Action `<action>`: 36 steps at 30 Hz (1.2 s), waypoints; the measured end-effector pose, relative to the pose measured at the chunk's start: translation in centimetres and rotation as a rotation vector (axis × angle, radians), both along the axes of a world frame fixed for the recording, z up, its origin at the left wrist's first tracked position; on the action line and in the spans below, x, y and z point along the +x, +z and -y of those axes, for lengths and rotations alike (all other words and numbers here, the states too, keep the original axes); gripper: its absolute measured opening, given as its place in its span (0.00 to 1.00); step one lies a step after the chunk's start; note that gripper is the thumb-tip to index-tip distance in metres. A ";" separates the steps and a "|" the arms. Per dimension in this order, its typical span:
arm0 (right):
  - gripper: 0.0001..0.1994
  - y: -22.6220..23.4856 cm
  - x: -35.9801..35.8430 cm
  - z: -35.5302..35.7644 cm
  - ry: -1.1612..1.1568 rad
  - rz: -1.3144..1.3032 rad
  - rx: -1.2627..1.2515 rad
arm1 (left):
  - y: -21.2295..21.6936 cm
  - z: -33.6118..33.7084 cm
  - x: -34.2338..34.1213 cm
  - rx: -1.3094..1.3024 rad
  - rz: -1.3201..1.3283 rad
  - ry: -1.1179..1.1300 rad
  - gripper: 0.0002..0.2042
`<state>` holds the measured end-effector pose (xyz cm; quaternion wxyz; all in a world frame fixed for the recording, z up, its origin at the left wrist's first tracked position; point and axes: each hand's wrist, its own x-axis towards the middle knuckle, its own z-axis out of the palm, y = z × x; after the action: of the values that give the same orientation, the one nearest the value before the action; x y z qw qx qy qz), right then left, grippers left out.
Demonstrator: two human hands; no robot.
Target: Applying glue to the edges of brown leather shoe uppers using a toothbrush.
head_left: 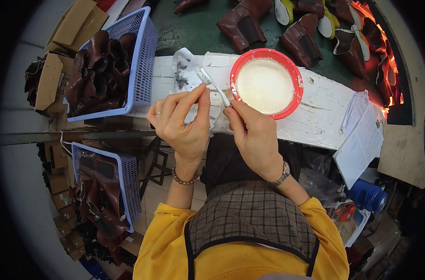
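- right hand grip clamped on brush; long axis runs 11–5 o'clock
- left hand pinches white piece at brush's 9 o'clock; bowl at 3

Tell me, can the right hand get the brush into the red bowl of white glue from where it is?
Probably yes. The right hand holds the white brush just left of the red bowl, which stands open, with nothing between them.

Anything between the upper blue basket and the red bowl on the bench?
Head view: left hand, a crumpled clear plastic piece and the white brush held by right hand.
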<state>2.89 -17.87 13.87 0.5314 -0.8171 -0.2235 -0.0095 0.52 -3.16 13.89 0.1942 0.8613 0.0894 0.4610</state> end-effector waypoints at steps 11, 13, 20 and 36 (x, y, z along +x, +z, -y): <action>0.08 -0.1 -0.9 -0.9 -0.016 0.183 -0.114 | -0.8 0.7 1.0 -0.209 -0.014 0.042 0.08; 0.10 -0.7 -0.8 -1.3 -0.041 0.280 -0.058 | -1.1 0.6 1.7 -0.159 -0.011 0.089 0.05; 0.10 -0.5 0.5 0.0 -0.062 0.242 -0.030 | -2.7 -3.1 2.5 -0.089 0.057 0.106 0.02; 0.10 0.2 0.5 0.7 -0.037 0.049 0.089 | 1.1 -0.2 1.1 -0.178 -0.019 -0.091 0.06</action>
<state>3.38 -18.52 14.11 0.5612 -0.7963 -0.2204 -0.0492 1.67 -3.00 14.99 0.2897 0.8480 0.0927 0.4340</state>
